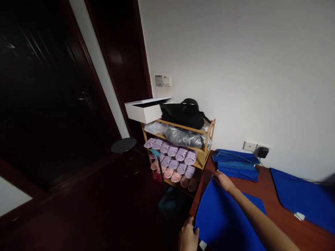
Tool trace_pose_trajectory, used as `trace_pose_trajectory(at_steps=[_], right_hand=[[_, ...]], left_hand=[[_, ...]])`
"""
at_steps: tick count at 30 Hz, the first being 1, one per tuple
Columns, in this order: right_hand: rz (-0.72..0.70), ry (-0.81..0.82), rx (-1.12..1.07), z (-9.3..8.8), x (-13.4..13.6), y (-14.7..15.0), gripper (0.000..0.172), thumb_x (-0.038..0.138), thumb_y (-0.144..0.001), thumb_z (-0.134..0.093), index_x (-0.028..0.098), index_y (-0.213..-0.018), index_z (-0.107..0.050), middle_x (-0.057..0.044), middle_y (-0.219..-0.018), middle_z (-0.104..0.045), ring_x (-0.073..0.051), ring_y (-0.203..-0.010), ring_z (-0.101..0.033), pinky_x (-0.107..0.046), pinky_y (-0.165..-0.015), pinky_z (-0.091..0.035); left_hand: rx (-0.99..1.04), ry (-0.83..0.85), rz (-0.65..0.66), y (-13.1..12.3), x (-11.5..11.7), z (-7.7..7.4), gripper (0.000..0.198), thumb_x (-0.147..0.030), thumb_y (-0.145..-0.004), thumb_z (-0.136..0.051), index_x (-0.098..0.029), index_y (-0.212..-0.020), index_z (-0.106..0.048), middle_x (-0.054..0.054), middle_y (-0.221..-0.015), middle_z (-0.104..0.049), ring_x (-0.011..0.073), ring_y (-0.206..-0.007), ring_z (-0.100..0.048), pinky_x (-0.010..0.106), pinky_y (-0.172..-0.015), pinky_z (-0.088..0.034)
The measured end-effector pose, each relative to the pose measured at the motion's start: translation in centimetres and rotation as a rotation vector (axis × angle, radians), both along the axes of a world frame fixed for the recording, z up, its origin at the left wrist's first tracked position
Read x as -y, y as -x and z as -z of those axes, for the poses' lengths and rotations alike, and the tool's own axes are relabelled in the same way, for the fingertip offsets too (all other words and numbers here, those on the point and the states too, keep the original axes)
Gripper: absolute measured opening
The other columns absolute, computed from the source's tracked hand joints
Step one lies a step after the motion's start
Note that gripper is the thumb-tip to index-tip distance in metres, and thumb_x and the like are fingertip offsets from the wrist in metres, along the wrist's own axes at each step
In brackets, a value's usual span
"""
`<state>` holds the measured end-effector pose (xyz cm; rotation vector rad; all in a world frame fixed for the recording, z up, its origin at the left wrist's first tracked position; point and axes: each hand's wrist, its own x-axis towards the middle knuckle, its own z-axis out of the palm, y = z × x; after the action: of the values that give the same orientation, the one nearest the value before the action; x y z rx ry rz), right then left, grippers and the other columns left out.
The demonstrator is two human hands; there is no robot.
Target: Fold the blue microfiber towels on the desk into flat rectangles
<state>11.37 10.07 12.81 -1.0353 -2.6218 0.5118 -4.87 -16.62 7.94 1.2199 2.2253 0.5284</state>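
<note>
A plain blue cloth (217, 212) with a white label at its lower edge hangs slack between my two hands over the wooden table's left end. My left hand (188, 236), low in the view, is closed on its near left corner. Fingers of my right hand (223, 181) pinch the far corner, close to the folded blue cloths (237, 165) by the wall. Part of the held cloth is hidden behind my right forearm. Another blue cloth (306, 200) with a white label lies spread out on the right.
A wooden rack (206, 146) stands beyond the table, with rows of slippers (172, 150), a black bag (183, 113) and a white box (143, 113). A round stool (124, 144) is to its left. A black plug (262, 152) sits in the wall socket.
</note>
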Motion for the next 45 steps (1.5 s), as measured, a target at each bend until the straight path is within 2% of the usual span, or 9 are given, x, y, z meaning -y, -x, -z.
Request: trace_pose_trajectory(at_steps=[5, 9, 14, 18, 26, 30, 35, 41, 45], right_hand=[[-0.046, -0.023, -0.102, -4.8, 3.8, -6.5, 0.033, 0.037, -0.102, -0.042, 0.027, -0.112, -0.072, -0.008, -0.113, -0.075, -0.024, -0.108, -0.068, -0.034, -0.098, -0.050], [-0.041, -0.043, -0.223, -8.7, 7.6, -12.0, 0.036, 0.047, -0.102, -0.044, 0.027, -0.110, -0.073, -0.008, -0.107, -0.075, -0.024, -0.103, -0.069, -0.035, -0.093, -0.053], [0.014, -0.088, -0.317, -13.0, 11.6, -18.1, 0.034, 0.051, -0.100, -0.050, 0.026, -0.106, -0.072, -0.008, -0.103, -0.076, -0.023, -0.098, -0.071, -0.035, -0.088, -0.055], [0.132, -0.101, -0.387, -15.8, 14.6, -23.3, 0.033, 0.054, -0.097, -0.056, 0.027, -0.103, -0.073, -0.006, -0.103, -0.078, -0.023, -0.097, -0.072, -0.034, -0.087, -0.057], [0.263, -0.178, -0.544, -20.0, 21.0, -32.0, 0.032, 0.053, -0.094, -0.061, 0.028, -0.105, -0.077, -0.006, -0.105, -0.079, -0.023, -0.099, -0.073, -0.034, -0.088, -0.057], [0.321, -0.162, -0.578, -21.0, 23.8, -34.2, 0.032, 0.054, -0.092, -0.062, 0.027, -0.101, -0.077, -0.005, -0.103, -0.079, -0.024, -0.096, -0.073, -0.033, -0.085, -0.057], [0.387, -0.066, -0.583, -21.6, 26.3, -35.6, 0.034, 0.056, -0.092, -0.059, 0.027, -0.099, -0.075, -0.004, -0.099, -0.079, -0.024, -0.092, -0.074, -0.033, -0.082, -0.057], [0.410, -0.037, -0.622, -21.7, 28.4, -37.1, 0.038, 0.061, -0.085, -0.065, 0.024, -0.091, -0.075, -0.004, -0.093, -0.079, -0.024, -0.089, -0.072, -0.034, -0.083, -0.055], [0.417, 0.000, -0.656, -21.5, 29.7, -38.0, 0.040, 0.062, -0.081, -0.068, 0.024, -0.088, -0.075, -0.004, -0.089, -0.078, -0.023, -0.087, -0.071, -0.032, -0.081, -0.055]], left_hand=[[-0.069, -0.073, 0.041, 0.4, -0.2, 0.1, 0.030, -0.011, -0.086, -0.061, -0.022, -0.111, -0.072, 0.006, -0.118, -0.072, 0.0190, -0.113, -0.067, 0.022, -0.094, -0.045], [-0.022, -0.172, 0.111, 0.2, -0.9, -0.1, 0.021, -0.009, -0.085, -0.059, -0.022, -0.096, -0.071, 0.003, -0.102, -0.076, 0.0182, -0.103, -0.070, 0.024, -0.090, -0.047], [0.099, -0.360, 0.187, -1.1, -1.3, -3.0, 0.013, -0.013, -0.080, -0.063, -0.022, -0.088, -0.069, 0.002, -0.089, -0.078, 0.0190, -0.089, -0.072, 0.025, -0.081, -0.052], [0.094, -0.520, 0.265, -2.9, -0.3, -8.5, 0.013, -0.020, -0.076, -0.064, -0.023, -0.086, -0.072, 0.002, -0.083, -0.077, 0.0213, -0.081, -0.071, 0.030, -0.078, -0.055], [-0.132, -0.775, 0.481, -7.3, 3.1, -23.3, 0.013, -0.024, -0.084, -0.061, -0.027, -0.085, -0.074, 0.003, -0.092, -0.076, 0.0243, -0.090, -0.070, 0.035, -0.084, -0.053], [-0.144, -0.781, 0.555, -9.0, 3.0, -28.0, 0.013, -0.021, -0.081, -0.065, -0.026, -0.088, -0.075, 0.004, -0.096, -0.077, 0.0248, -0.091, -0.071, 0.034, -0.084, -0.053], [-0.103, -0.775, 0.638, -10.3, 2.3, -30.1, 0.010, -0.022, -0.076, -0.071, -0.025, -0.083, -0.076, 0.004, -0.091, -0.078, 0.0247, -0.088, -0.071, 0.033, -0.081, -0.053], [0.090, -0.676, 0.662, -10.5, 2.7, -31.0, 0.014, -0.032, -0.072, -0.076, -0.022, -0.082, -0.077, 0.004, -0.086, -0.079, 0.0242, -0.083, -0.071, 0.033, -0.078, -0.053], [0.093, -0.673, 0.694, -10.9, 3.4, -31.3, 0.016, -0.036, -0.072, -0.077, -0.022, -0.079, -0.077, 0.004, -0.083, -0.077, 0.0240, -0.082, -0.070, 0.033, -0.078, -0.053]])
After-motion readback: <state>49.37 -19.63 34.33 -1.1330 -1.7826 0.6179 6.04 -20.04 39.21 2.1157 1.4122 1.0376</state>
